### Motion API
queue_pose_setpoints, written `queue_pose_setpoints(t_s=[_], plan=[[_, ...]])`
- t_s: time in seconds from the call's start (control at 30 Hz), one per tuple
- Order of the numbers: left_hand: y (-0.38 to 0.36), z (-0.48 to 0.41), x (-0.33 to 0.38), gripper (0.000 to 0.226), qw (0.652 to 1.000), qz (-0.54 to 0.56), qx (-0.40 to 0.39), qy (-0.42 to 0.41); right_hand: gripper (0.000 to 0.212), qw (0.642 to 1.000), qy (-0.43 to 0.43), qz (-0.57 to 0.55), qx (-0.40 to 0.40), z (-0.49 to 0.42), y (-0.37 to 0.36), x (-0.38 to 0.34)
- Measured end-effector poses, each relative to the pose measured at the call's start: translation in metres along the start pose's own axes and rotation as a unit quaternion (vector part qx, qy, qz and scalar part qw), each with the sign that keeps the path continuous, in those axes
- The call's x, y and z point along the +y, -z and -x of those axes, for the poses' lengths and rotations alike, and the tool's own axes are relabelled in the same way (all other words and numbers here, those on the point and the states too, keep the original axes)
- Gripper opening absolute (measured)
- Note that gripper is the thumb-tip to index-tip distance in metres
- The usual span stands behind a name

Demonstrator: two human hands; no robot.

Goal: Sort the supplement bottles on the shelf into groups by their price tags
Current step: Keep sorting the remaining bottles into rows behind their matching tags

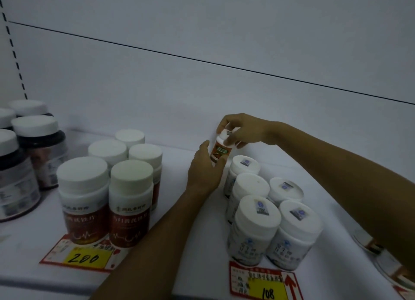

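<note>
Nearest us, at the front edge of the shelf [179,221], lie two price tags: the tag marked 200 [84,257] on the left and the tag marked 108 [263,287] on the right. Behind the first stands a cluster of red-labelled bottles [84,201] with white caps. Behind the second stands a cluster of white bottles [256,225], most with a small sticker on the lid. Dark jars [20,178] stand at the left edge.

Further back, between the two clusters and just behind the white one, we hold a small bottle [221,152] with an orange label, tilted. We cannot tell whether its base touches the shelf. Our left hand [205,170] curls round its lower body from the left. Our right hand [239,131] comes from above, its fingertips pinching the white cap. Behind it all rises the plain back wall [202,30], crossed by a thin dark seam.
</note>
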State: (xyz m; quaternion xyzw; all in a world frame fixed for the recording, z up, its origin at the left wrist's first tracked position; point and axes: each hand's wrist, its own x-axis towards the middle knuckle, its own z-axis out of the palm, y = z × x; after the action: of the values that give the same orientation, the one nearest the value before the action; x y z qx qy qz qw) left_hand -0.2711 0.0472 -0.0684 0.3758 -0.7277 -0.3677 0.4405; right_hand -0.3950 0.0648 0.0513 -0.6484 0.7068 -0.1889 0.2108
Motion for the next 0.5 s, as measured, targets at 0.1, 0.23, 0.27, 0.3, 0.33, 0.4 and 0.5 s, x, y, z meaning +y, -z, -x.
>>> queue_pose_setpoints(t_s=[0.1, 0.23, 0.27, 0.3, 0.33, 0.4, 0.5], plan=[[0.004, 0.003, 0.001, 0.046, 0.999, 0.032, 0.033, -0.006, 0.036, 0.996, -0.001, -0.084, -0.011, 0.005, 0.000, -0.004], [0.012, 0.004, 0.004, 0.048, 0.990, 0.058, 0.128, -0.026, 0.037, 0.991, 0.031, -0.128, 0.007, 0.012, -0.002, -0.010], [0.014, 0.003, 0.007, 0.049, 0.987, 0.063, 0.145, -0.032, 0.036, 0.991, 0.046, -0.126, 0.012, 0.015, 0.000, -0.013], [0.017, 0.002, 0.011, 0.049, 0.984, 0.072, 0.159, -0.039, 0.035, 0.991, 0.060, -0.118, 0.016, 0.019, 0.002, -0.016], [0.018, 0.002, 0.016, 0.048, 0.981, 0.084, 0.171, -0.045, 0.035, 0.991, 0.073, -0.110, 0.018, 0.023, 0.006, -0.020], [0.020, 0.005, 0.026, 0.047, 0.975, 0.109, 0.187, -0.056, 0.037, 0.990, 0.090, -0.104, 0.020, 0.032, 0.016, -0.027], [0.021, 0.009, 0.045, 0.046, 0.973, 0.111, 0.187, -0.073, 0.037, 0.990, 0.103, -0.093, 0.030, 0.048, 0.032, -0.030]])
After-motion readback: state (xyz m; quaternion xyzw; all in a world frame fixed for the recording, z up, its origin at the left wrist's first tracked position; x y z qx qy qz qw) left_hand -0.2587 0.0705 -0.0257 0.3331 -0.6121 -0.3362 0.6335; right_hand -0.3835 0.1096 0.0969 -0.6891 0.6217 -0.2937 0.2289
